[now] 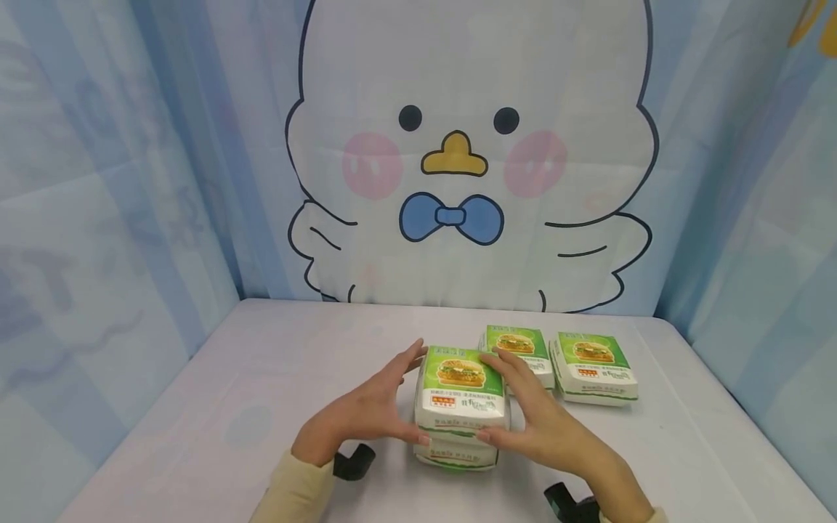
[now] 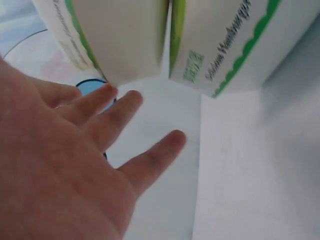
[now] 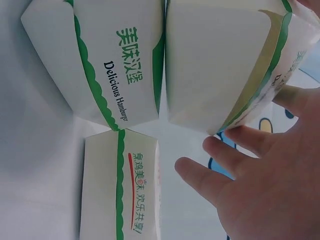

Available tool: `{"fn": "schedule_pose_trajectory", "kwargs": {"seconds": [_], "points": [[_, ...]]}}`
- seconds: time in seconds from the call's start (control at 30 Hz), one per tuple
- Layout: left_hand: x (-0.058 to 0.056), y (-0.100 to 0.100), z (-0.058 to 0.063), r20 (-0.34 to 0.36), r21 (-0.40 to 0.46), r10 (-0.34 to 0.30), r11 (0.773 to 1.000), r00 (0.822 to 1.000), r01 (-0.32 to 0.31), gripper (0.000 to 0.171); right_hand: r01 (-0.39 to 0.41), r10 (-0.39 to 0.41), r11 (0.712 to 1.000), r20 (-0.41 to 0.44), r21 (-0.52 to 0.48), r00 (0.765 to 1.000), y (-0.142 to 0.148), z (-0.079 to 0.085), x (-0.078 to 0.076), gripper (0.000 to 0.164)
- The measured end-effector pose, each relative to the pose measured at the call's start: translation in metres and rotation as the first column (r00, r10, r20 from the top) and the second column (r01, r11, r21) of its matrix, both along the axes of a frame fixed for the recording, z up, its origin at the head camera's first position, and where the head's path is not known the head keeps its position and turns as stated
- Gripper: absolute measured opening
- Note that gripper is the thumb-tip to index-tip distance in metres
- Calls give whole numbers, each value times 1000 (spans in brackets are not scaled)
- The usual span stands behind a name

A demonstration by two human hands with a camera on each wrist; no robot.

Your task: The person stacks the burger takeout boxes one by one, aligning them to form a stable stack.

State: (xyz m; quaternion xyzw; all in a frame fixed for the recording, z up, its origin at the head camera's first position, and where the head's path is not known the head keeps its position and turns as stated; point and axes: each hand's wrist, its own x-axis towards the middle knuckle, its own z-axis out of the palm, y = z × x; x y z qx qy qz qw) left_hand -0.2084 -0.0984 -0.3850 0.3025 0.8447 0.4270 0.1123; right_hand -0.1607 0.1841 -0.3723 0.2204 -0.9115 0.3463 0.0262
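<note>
Between my two hands is a green-and-white hamburger box [image 1: 461,392] with a burger picture on its lid. It sits right over a second hamburger box [image 1: 455,455], whose front side shows below it; in the left wrist view a thin gap runs between the upper box [image 2: 122,40] and the lower box [image 2: 230,45]. My left hand [image 1: 366,410] holds the upper box's left side, thumb at the front corner and fingers toward the back. From the right, my right hand [image 1: 546,421] grips it likewise, with fingertips at the lid's back edge.
Two more hamburger boxes, a nearer-middle one [image 1: 519,349] and a right one [image 1: 595,367], lie behind and right of the stack on the white table [image 1: 281,363]. A curtain [image 1: 458,269] with a cartoon chick hangs behind the table.
</note>
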Motion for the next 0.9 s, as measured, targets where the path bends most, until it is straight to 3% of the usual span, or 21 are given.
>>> {"fn": "schedule_pose_trajectory", "kwargs": {"seconds": [0.1, 0.3, 0.7, 0.9], "points": [[0, 1, 2, -24, 46, 3, 999, 1000, -2, 126, -10, 10, 1000, 11, -7, 1000, 2, 2, 1, 91], [1, 5, 3, -32, 45, 46, 998, 998, -44, 120, -22, 20, 999, -46, -45, 999, 17, 10, 1, 93], [-1, 5, -1, -107, 52, 43, 998, 993, -38, 112, 98, -100, 995, -86, -25, 991, 55, 23, -3, 90], [-2, 4, -3, -129, 40, 47, 998, 991, -42, 110, 172, -172, 985, -76, -7, 982, 79, 21, -5, 87]]}}
